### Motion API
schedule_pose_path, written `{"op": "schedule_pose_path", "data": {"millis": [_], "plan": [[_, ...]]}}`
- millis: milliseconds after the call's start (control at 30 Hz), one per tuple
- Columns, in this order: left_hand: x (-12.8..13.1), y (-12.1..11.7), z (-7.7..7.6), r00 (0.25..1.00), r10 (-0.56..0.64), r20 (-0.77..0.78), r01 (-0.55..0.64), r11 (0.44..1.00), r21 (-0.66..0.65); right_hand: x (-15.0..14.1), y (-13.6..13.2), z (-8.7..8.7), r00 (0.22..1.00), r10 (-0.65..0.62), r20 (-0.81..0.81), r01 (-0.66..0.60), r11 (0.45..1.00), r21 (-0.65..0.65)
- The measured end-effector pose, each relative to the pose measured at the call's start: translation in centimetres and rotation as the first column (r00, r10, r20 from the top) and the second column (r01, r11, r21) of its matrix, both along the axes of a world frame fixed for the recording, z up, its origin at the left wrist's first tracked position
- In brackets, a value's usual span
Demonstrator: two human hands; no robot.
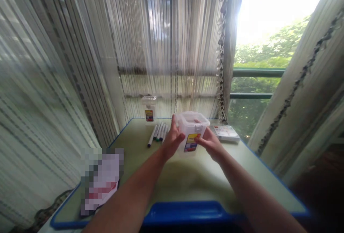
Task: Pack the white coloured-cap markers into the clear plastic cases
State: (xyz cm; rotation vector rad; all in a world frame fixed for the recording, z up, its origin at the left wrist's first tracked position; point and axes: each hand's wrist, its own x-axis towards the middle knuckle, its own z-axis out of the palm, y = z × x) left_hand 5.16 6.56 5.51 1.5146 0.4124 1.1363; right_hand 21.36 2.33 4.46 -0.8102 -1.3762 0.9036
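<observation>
A clear plastic box [192, 132] with a yellow and blue label is held up over the middle of the table. My left hand [174, 138] is closed round its left side, thumb on the front. From the right, my right hand [211, 141] grips the same box, its thumb touching the label's edge. The box looks slightly tilted, and fingers show blurrily through its wall. Just left of my left hand lie several markers [158, 132] in white barrels, side by side on the tabletop.
A second clear box [149, 109] with a similar label stands at the table's back left. At the back right lies a flat, clear case [225, 133]. A pixelated item [104, 183] rests on the left side. The green table [199, 183] has blue edging; curtains [166, 47] hang behind it.
</observation>
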Motion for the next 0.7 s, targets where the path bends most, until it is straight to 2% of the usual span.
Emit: {"op": "schedule_pose_path", "data": {"millis": [100,167,267,333,400,467,533,600,667,700], "plan": [[-0.2,-0.1,-0.1,0.986,-0.001,-0.167,0.011,0.998,0.064,0.2,0.4,-0.1,0.999,-0.037,-0.02,0.037,0.999,-0.001],[-0.4,0.0,0.0,0.96,0.095,-0.265,-0.059,0.988,0.14,0.3,0.6,-0.3,0.998,-0.065,-0.012,0.065,0.998,-0.004],[-0.5,0.4,0.1,0.905,0.242,-0.351,-0.138,0.945,0.295,0.5,0.7,-0.3,0.991,-0.124,0.042,0.124,0.992,0.022],[-0.5,0.7,0.2,0.898,0.281,-0.34,-0.163,0.927,0.337,0.7,0.7,-0.3,0.984,-0.152,0.088,0.146,0.987,0.068],[-0.5,1.0,0.2,0.922,0.275,-0.272,-0.183,0.93,0.32,1.1,0.9,-0.3,0.982,-0.166,0.095,0.154,0.981,0.121],[-0.6,1.4,0.2,0.938,0.298,-0.175,-0.241,0.927,0.288,1.6,1.2,-0.5,0.967,-0.241,0.081,0.226,0.96,0.165],[-0.9,2.0,0.1,0.918,0.382,-0.106,-0.342,0.899,0.275,2.3,1.8,-1.0,0.894,-0.428,0.134,0.399,0.896,0.196],[-1.2,2.6,0.0,0.873,0.481,-0.077,-0.438,0.845,0.308,2.9,2.5,-1.7,0.745,-0.595,0.302,0.548,0.804,0.231],[-1.4,3.3,-0.3,0.84,0.537,-0.072,-0.481,0.801,0.356,3.3,3.2,-2.5,0.578,-0.634,0.514,0.588,0.76,0.277],[-1.5,3.5,-0.4,0.835,0.545,-0.076,-0.483,0.793,0.371,3.3,3.4,-2.9,0.509,-0.607,0.61,0.57,0.769,0.29]]}}
